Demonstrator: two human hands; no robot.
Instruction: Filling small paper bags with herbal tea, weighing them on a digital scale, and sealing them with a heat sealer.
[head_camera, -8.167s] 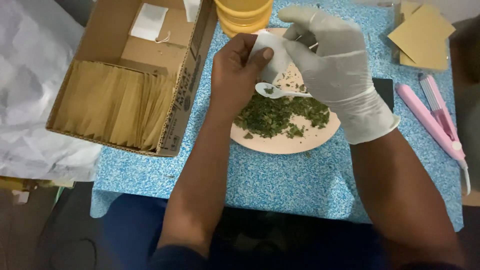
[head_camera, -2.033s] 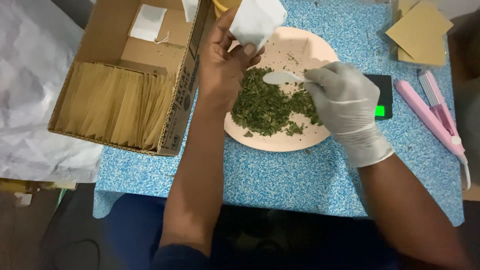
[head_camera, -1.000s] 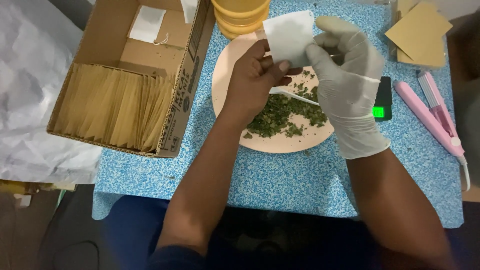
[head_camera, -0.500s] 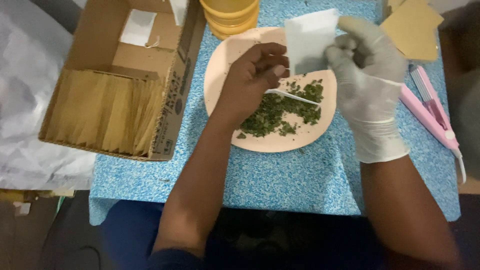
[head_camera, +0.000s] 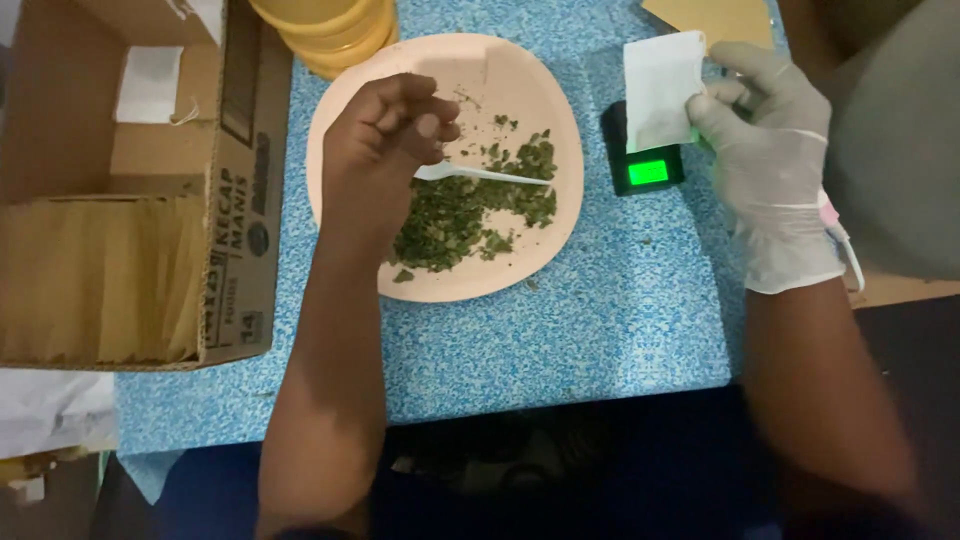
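1. White sachet (head_camera: 660, 90) has moved right, off the plate (head_camera: 350, 130); the gloved right hand (head_camera: 770, 140) now pinches its edge and holds it over the small black scale (head_camera: 645, 165) with its lit green display.
2. Spoon (head_camera: 480, 175) swapped over: bare left hand (head_camera: 385, 135) is curled shut on its handle, bowl end in the green dried leaves (head_camera: 460, 205).
3. Reads as filling paused, weighing in hand.
4. Blue speckled tabletop (head_camera: 560, 340); open cardboard box (head_camera: 130, 230) of tan envelopes on the left, stacked yellow containers (head_camera: 330, 30) at the far edge. Room beyond not visible.

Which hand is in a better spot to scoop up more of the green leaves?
Probably the left hand: it holds the white spoon right over the green leaves on the plate. The gloved right hand holds a white pouch above the small scale.
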